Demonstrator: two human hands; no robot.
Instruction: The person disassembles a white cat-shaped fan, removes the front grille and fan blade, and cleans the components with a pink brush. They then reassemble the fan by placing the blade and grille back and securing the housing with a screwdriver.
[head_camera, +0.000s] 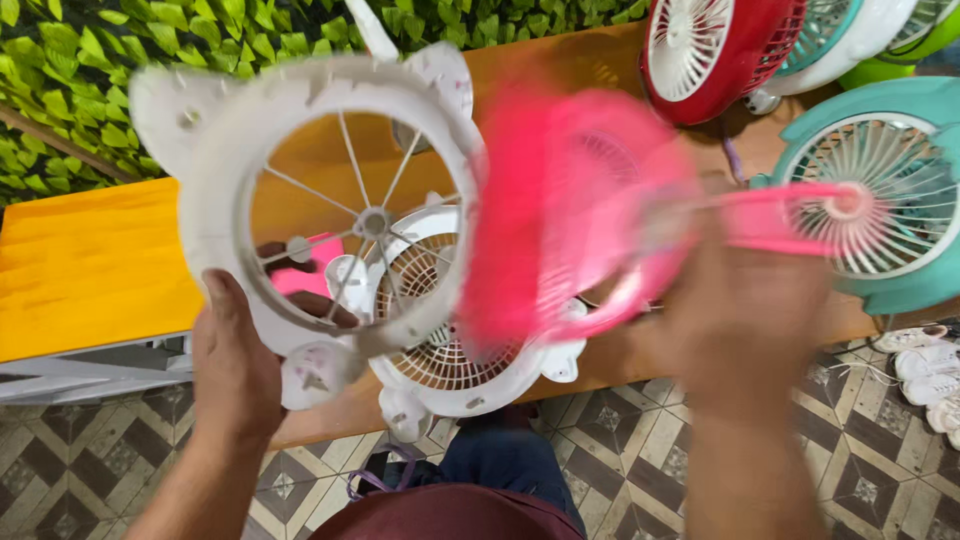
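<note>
My left hand (238, 360) grips the lower rim of a white round fan frame (215, 150) with thin spokes and ear-shaped tabs, held up and tilted. My right hand (745, 320) holds a pink fan housing (560, 210), blurred by motion, right beside the white frame and touching its right edge. Under both lies another white fan body (455, 375) with a ribbed grille on the wooden table (560, 60).
A red fan (715, 50) and teal fans (880, 200) stand at the back right of the table. An orange board (90, 265) lies left, green leaf wall (100, 60) behind. White shoes (925, 370) sit on the patterned tile floor (620, 450) at right.
</note>
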